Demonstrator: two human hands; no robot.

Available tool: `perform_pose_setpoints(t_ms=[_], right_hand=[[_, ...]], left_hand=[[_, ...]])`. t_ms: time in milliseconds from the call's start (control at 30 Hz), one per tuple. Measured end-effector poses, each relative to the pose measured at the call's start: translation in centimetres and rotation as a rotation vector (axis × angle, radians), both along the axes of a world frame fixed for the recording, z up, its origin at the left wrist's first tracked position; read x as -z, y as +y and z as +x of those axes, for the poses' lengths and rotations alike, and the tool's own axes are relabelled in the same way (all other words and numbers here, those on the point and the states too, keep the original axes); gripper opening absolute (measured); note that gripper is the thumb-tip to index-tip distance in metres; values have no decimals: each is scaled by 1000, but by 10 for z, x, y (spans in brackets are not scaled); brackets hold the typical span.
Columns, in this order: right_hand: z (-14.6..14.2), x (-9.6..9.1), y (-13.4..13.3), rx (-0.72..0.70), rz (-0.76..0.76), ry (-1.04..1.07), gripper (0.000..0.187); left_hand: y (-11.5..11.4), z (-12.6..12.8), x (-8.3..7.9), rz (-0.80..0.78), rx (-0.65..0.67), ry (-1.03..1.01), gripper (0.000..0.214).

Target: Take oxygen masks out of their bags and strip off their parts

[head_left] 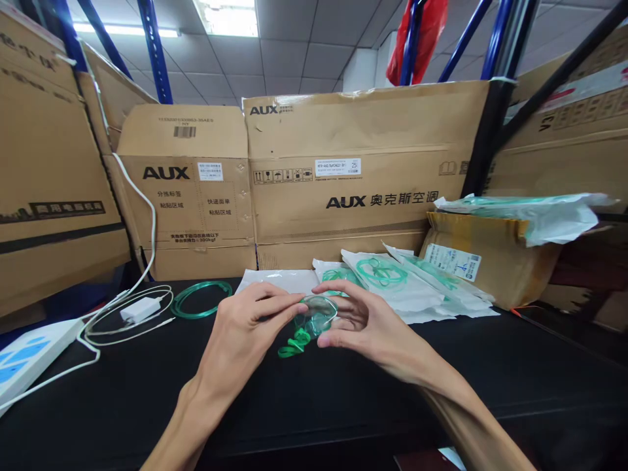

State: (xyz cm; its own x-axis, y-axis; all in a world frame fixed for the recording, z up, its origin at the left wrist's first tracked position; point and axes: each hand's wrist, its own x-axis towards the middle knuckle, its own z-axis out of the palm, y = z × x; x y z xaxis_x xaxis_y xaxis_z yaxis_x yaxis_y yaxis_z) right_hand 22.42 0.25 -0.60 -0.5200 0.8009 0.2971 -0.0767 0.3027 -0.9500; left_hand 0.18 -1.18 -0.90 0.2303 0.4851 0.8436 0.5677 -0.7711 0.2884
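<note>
My left hand [248,324] and my right hand [363,324] meet over the black table [122,392]. Between their fingertips they hold a clear plastic mask [316,314] with a green strap [294,343] hanging below it. Both hands have their fingers pinched on the mask. Just behind the hands lies a flat white pouch [279,280]. A pile of sealed pouches with green tubing inside [397,281] lies behind my right hand.
A coil of green tubing [201,299] lies to the left. Further left are a white charger with cable [140,309] and a white and blue box [29,353]. AUX cardboard boxes [353,176] wall the back; an open carton with pouches on top [490,255] stands right.
</note>
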Motion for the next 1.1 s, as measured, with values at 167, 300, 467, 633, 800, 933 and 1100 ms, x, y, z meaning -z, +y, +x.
perform_pose_setpoints(t_ms=[167,300,467,633,800,933,1100], right_hand=[[5,-3,0,-11,-11,48,43],[0,-1,-1,126,70,-11,30],[-6,-1,-1,109,109,31,19],[-9,-1,-2,194,249,9,16],[-12,0,-4,290,406,22,10],[-16,1,-9,327,446,-3,10],[-19,2,-14,346,491,-12,7]], left_hand=[[-1,1,0,119,28,46,17],[-1,2,3,208,38,120,19],[0,3,3,212,35,153,18],[-1,6,3,129,18,157,22],[-2,9,0,8,52,38,19],[-7,9,-3,-182,49,-75,23],[-10,14,-2,-294,61,-69,28]])
